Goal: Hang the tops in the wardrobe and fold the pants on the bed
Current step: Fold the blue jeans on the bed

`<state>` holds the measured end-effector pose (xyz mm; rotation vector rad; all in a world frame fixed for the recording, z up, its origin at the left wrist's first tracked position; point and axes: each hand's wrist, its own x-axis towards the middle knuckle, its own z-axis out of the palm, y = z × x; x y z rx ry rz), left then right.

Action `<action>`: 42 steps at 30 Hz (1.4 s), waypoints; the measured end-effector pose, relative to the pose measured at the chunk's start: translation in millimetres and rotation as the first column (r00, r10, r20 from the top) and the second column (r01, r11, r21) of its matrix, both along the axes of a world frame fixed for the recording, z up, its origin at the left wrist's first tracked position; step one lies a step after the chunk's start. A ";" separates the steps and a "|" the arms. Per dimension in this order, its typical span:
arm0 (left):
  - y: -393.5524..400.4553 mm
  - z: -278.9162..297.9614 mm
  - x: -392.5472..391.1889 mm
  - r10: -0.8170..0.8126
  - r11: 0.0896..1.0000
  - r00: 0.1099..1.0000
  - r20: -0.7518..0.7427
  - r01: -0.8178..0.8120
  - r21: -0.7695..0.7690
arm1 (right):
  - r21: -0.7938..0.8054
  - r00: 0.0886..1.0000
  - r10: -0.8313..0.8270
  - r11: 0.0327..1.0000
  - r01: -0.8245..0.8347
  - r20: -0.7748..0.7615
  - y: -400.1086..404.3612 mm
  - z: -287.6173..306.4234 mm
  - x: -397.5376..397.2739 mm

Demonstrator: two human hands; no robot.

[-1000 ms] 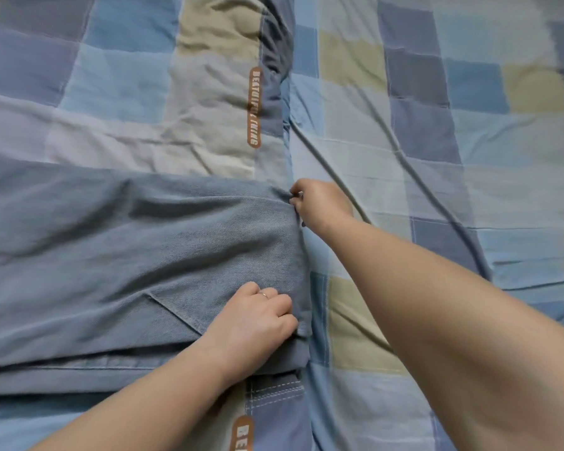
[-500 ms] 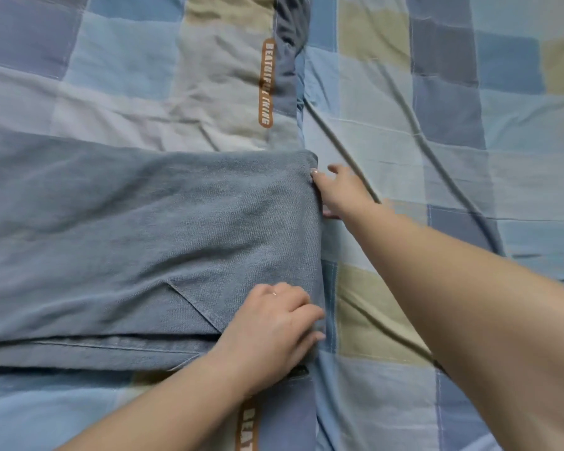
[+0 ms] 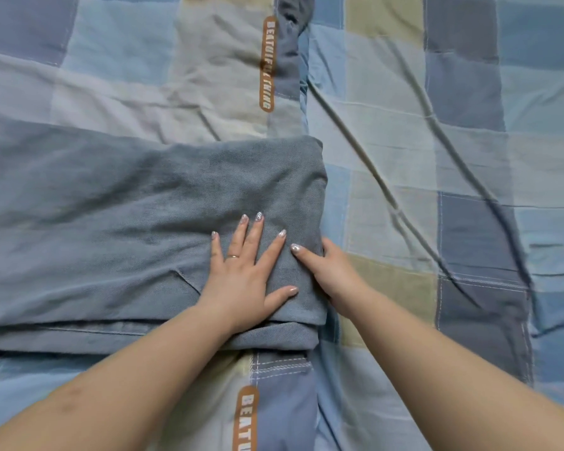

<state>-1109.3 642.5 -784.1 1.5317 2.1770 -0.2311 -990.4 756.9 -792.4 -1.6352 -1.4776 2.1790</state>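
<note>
Blue-grey denim pants (image 3: 111,222) lie flat on the bed, folded in layers, stretching from the left edge to a folded end near the middle. My left hand (image 3: 245,275) rests flat on top of that end with its fingers spread, holding nothing. My right hand (image 3: 332,271) is at the right edge of the fold. Its thumb lies on top of the denim and its fingers are tucked under the edge, pinching the fabric. No tops or wardrobe are in view.
A checked bed cover (image 3: 437,157) in blue, grey and beige fills the view, with long creases on the right. A brown lettered label (image 3: 267,63) runs down a seam beyond the pants, and another label (image 3: 246,418) lies near me.
My left hand has gone from a closed grip at the pants' edge to lying flat on top. My right hand has slid from the far corner down to the edge beside my left hand.
</note>
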 end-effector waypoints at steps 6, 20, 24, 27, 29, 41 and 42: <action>11.7 37.6 -20.0 0.243 0.944 0.831 0.501 -0.321 0.075 | 0.139 0.997 -0.002 0.990 0.012 -0.075 -9.2 44.6 -5.7; -47.4 185.7 -186.2 0.341 0.568 -0.102 0.935 -0.770 -0.291 | 0.272 0.918 0.306 0.933 -0.236 -0.253 -120.6 187.7 -170.1; -70.6 206.6 -256.4 0.436 0.598 0.143 0.889 -0.784 -0.167 | 0.351 0.897 0.381 0.890 -0.291 -0.224 -171.6 194.5 -240.8; -88.4 201.9 -303.7 0.526 0.600 0.316 0.789 -0.796 -0.081 | 0.328 0.901 0.408 0.879 -0.345 -0.146 -204.3 186.1 -285.5; -99.9 188.7 -326.8 0.581 0.573 0.380 0.720 -0.819 -0.030 | 0.281 0.892 0.437 0.875 -0.393 -0.114 -219.2 174.8 -307.3; -81.2 134.5 -359.6 0.241 0.872 0.970 0.037 -0.233 0.430 | 0.625 0.539 0.703 0.171 -0.761 0.464 -265.3 115.1 -232.8; -72.4 133.8 -354.5 0.157 0.896 0.987 0.015 -0.149 0.419 | 0.614 0.539 0.714 0.193 -0.766 0.447 -264.6 111.7 -228.8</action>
